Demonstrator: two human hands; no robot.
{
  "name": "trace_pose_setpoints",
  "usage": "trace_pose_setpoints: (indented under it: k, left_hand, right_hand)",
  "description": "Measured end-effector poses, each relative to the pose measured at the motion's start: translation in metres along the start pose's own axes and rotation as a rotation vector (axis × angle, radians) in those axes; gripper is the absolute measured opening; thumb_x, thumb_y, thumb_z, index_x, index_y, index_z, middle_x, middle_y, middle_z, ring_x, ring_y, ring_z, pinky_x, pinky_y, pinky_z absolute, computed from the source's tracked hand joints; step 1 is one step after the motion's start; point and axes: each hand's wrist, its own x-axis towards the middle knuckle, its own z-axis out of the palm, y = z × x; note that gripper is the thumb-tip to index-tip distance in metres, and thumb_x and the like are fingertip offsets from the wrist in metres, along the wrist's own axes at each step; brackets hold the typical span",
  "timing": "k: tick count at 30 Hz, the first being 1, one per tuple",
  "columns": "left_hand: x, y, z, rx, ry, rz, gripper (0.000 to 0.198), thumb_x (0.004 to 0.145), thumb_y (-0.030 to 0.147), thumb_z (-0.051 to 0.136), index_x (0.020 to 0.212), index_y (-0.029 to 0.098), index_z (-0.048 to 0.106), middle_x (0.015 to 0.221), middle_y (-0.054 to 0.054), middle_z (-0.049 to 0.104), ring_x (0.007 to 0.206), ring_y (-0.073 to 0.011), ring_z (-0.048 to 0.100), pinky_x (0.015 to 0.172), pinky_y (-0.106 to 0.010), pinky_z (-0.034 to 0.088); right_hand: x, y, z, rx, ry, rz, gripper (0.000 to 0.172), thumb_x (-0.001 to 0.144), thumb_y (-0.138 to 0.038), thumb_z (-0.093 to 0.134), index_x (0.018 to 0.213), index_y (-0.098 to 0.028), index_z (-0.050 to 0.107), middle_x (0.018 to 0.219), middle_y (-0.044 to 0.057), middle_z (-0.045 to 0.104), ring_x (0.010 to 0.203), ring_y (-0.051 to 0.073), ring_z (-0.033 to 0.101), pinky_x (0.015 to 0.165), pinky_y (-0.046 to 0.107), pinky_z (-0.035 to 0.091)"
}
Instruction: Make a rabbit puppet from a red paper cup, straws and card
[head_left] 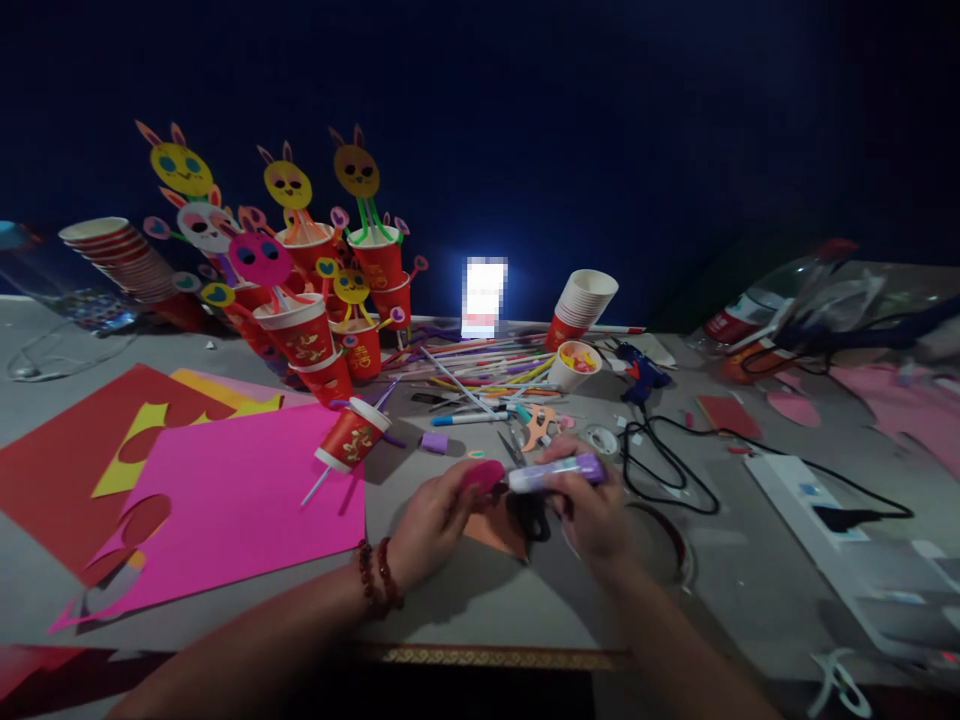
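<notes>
My left hand [433, 527] pinches a small pink paper disc [484, 474] above the front middle of the table. A purple glue stick [555, 472] lies in the grip of my right hand [592, 515], its white end pointing left toward the disc. I cannot tell whether that end touches the paper. Below the hands are an orange paper piece [499, 528] and the dark handles of scissors [532, 515], partly hidden. A purple cap [434, 442] rests on the table beyond my left hand.
Pink paper sheets [262, 500] cover the left side. Red cups with paper rabbits [300, 335] stand behind them. A lit phone [484, 297], stacked cups [581, 305] and a blue glue gun [641, 372] are farther back. A black cord [667, 490] runs to a power strip [810, 530].
</notes>
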Motion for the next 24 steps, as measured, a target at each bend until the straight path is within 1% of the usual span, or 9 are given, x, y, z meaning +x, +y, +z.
trace_pose_setpoints:
  k: [2,4,6,8,11,14,16,19,24]
  left_hand:
    - [0.004,0.000,-0.005,-0.081,0.066,-0.043,0.030,0.097,0.036,0.044,0.120,0.020,0.053,0.109,-0.011,0.071,0.087,-0.0200,0.071,0.077,-0.032,0.056]
    - [0.010,0.002,-0.014,-0.147,0.154,-0.079,0.027,0.096,0.039,0.046,0.114,0.020,0.053,0.106,-0.010,0.072,0.082,-0.0196,0.070,0.071,-0.030,0.056]
    - [0.017,0.005,-0.027,-0.138,0.249,-0.071,0.025,0.095,0.039,0.047,0.110,0.021,0.054,0.101,-0.008,0.072,0.075,-0.0175,0.068,0.068,-0.029,0.054]
    - [0.024,0.007,-0.042,-0.035,0.329,-0.053,0.023,0.094,0.038,0.049,0.107,0.020,0.056,0.095,-0.005,0.072,0.068,-0.0148,0.063,0.066,-0.026,0.050]
    - [0.028,0.005,-0.055,0.114,0.338,-0.064,0.021,0.093,0.035,0.050,0.105,0.020,0.058,0.081,-0.002,0.067,0.063,-0.0138,0.058,0.061,-0.025,0.045]
    - [0.028,-0.006,-0.053,0.214,0.375,-0.020,0.021,0.093,0.034,0.050,0.105,0.020,0.059,0.088,-0.004,0.067,0.076,-0.0172,0.061,0.073,-0.029,0.047]
    - [0.028,-0.014,-0.047,0.211,0.462,0.014,0.023,0.092,0.036,0.050,0.106,0.020,0.060,0.094,-0.005,0.067,0.085,-0.0194,0.062,0.080,-0.032,0.047]
    - [0.030,-0.023,-0.039,0.094,0.566,-0.010,0.024,0.092,0.039,0.052,0.103,0.020,0.061,0.096,-0.005,0.067,0.089,-0.0201,0.062,0.084,-0.033,0.047]
    - [0.033,-0.025,-0.036,-0.082,0.600,-0.073,0.023,0.087,0.042,0.059,0.094,0.022,0.065,0.090,-0.003,0.068,0.092,-0.0217,0.063,0.087,-0.033,0.048]
  right_hand:
    - [0.006,0.000,-0.003,0.297,0.083,0.139,0.010,0.068,-0.027,0.066,0.076,-0.021,0.062,0.061,-0.004,0.058,0.038,0.008,0.040,0.035,0.021,0.028]
    - [0.011,0.001,-0.004,0.480,0.130,0.230,0.017,0.069,-0.031,0.071,0.080,-0.022,0.064,0.059,-0.005,0.057,0.043,0.009,0.047,0.038,0.020,0.033]
    - [0.013,0.002,-0.004,0.545,0.139,0.277,0.021,0.068,-0.031,0.077,0.084,-0.023,0.065,0.063,-0.004,0.061,0.052,0.011,0.055,0.045,0.021,0.041]
    - [0.013,0.005,-0.002,0.571,0.108,0.315,0.025,0.067,-0.030,0.080,0.086,-0.025,0.066,0.073,-0.003,0.067,0.065,0.013,0.062,0.056,0.024,0.049]
    - [0.011,0.012,0.001,0.533,0.014,0.357,0.028,0.065,-0.030,0.083,0.087,-0.026,0.065,0.086,-0.002,0.070,0.083,0.017,0.067,0.073,0.029,0.053]
    - [0.009,0.021,0.003,0.243,-0.097,0.300,0.027,0.071,-0.035,0.079,0.092,-0.025,0.065,0.090,0.001,0.070,0.086,0.020,0.066,0.078,0.032,0.050]
    - [0.008,0.026,0.003,-0.078,-0.151,0.149,0.025,0.078,-0.037,0.072,0.098,-0.024,0.065,0.095,0.002,0.070,0.090,0.022,0.064,0.080,0.033,0.048]
    - [0.005,0.028,0.003,-0.505,-0.217,-0.063,0.022,0.086,-0.035,0.064,0.105,-0.024,0.064,0.102,0.004,0.068,0.095,0.024,0.062,0.083,0.035,0.045]
    - [0.003,0.018,0.007,-0.839,-0.352,-0.222,0.020,0.090,-0.030,0.060,0.109,-0.024,0.062,0.103,0.005,0.069,0.097,0.025,0.061,0.082,0.034,0.044]
